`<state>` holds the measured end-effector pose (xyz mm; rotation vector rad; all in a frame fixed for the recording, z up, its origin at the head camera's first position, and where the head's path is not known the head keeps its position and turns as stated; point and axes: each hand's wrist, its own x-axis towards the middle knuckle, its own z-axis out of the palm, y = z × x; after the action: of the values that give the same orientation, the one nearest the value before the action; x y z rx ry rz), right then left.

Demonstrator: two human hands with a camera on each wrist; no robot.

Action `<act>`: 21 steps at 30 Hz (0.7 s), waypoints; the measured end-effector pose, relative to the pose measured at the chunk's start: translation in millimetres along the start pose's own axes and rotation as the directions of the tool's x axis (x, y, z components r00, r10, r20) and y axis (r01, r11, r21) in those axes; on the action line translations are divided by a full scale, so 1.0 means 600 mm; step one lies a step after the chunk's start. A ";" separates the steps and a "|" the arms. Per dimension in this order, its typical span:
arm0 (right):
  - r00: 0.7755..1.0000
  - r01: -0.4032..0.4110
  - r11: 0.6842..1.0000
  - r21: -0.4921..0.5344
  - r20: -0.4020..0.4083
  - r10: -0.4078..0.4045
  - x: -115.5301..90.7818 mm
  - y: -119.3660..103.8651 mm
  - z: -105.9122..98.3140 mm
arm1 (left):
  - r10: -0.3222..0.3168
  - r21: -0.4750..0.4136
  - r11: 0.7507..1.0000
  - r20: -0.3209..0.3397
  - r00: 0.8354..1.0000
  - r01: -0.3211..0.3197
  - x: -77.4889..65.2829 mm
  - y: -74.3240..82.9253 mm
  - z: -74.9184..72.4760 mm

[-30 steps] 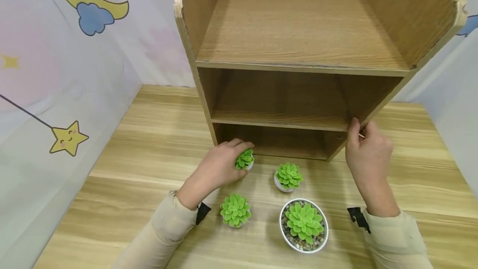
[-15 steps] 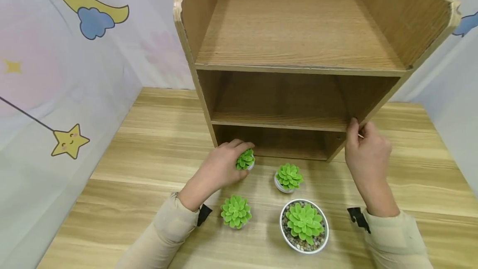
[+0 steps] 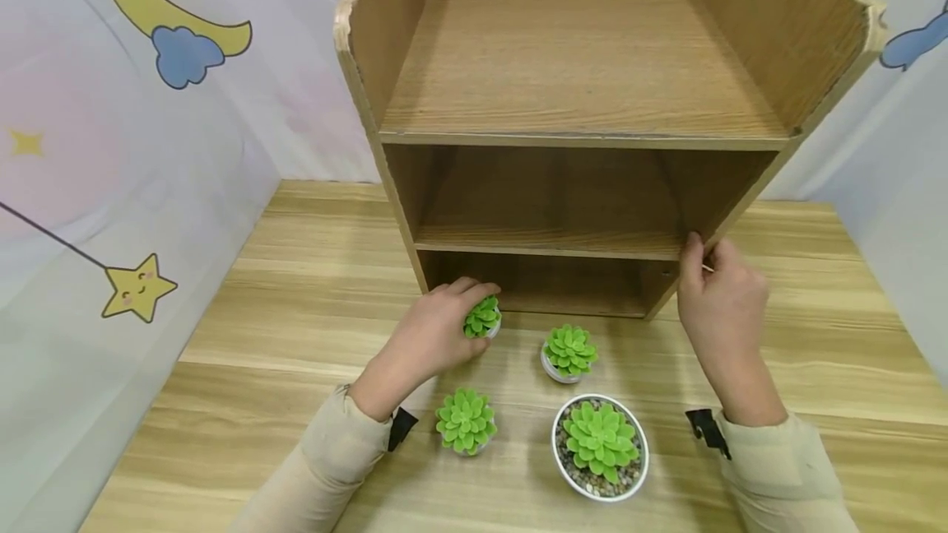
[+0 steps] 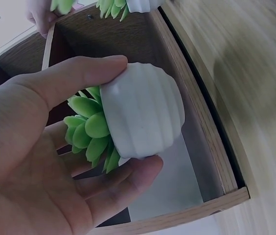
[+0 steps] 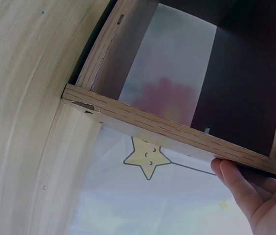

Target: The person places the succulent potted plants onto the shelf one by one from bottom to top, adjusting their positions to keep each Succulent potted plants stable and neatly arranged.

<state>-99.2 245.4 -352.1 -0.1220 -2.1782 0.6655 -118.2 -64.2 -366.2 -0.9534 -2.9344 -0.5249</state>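
My left hand (image 3: 437,326) pinches a small potted succulent (image 3: 483,317) in front of the shelf's lower left compartment. In the left wrist view, thumb and fingers hold its ribbed white pot (image 4: 145,112), with the green leaves toward the palm. My right hand (image 3: 724,294) grips the right side panel of the wooden shelf unit (image 3: 592,64), around the height of the middle board. The right wrist view shows the fingers (image 5: 241,188) along the panel's outer face; the thumb lies at the inner side, partly cut off by the frame edge.
Two small succulents, one nearer the shelf (image 3: 569,352) and one at the left (image 3: 465,424), stand on the wooden table (image 3: 267,311). A larger white bowl-shaped pot (image 3: 555,451) with a succulent and pebbles stands nearest. Printed cloth (image 3: 67,229) hangs around the table.
The head view has shifted slightly, so the shelf sits a little lower and further left in it. Both hands keep their holds on the succulent and the shelf panel.
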 end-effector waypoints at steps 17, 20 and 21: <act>1.000 0.003 1.000 0.005 -0.025 -0.003 -0.001 0.003 0.004 | -0.043 -0.012 0.999 0.001 0.999 0.043 -0.001 -0.006 0.001; 1.000 -0.001 1.000 0.000 -0.027 0.001 -0.002 0.003 0.004 | -0.036 -0.012 0.999 -0.009 0.999 0.036 -0.001 -0.007 0.000; 1.000 -0.003 1.000 -0.001 -0.027 0.003 -0.002 0.003 0.005 | -0.036 -0.012 0.999 -0.014 0.999 0.036 -0.001 -0.007 -0.001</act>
<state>-100.8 245.3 -355.1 -0.1344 -2.1530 0.6612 -120.3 -67.9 -367.2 -0.8960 -2.9440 -0.5478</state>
